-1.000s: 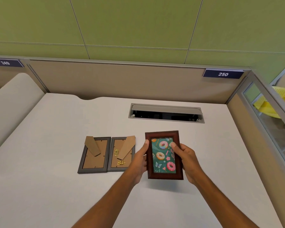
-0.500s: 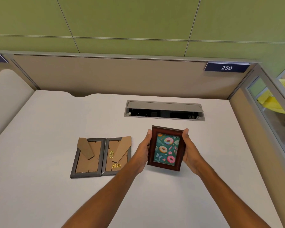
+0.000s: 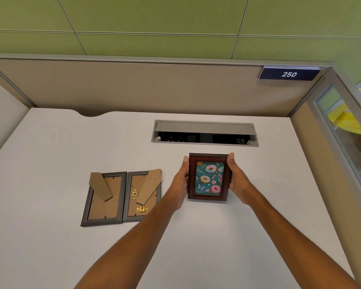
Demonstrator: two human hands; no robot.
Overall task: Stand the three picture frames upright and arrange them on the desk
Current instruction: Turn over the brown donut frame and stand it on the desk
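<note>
A dark brown wooden frame (image 3: 208, 177) with a teal donut picture stands nearly upright on the white desk (image 3: 50, 155), facing me. My left hand (image 3: 180, 184) grips its left edge and my right hand (image 3: 238, 180) grips its right edge. To the left, two grey frames lie face down side by side: the left grey frame (image 3: 103, 200) and the right grey frame (image 3: 142, 197). Both show cardboard backs with their easel legs folded out at an angle. The right one has small gold hangers.
A grey cable hatch (image 3: 204, 133) is sunk into the desk just behind the brown frame. A beige partition (image 3: 133, 88) with a "250" sign (image 3: 289, 74) closes the back. A glass side panel (image 3: 346, 132) bounds the right edge.
The brown frame has tipped up from a flat, slanted hold to nearly upright and shifted a little farther back. Both hands moved from its lower edges to its sides.
</note>
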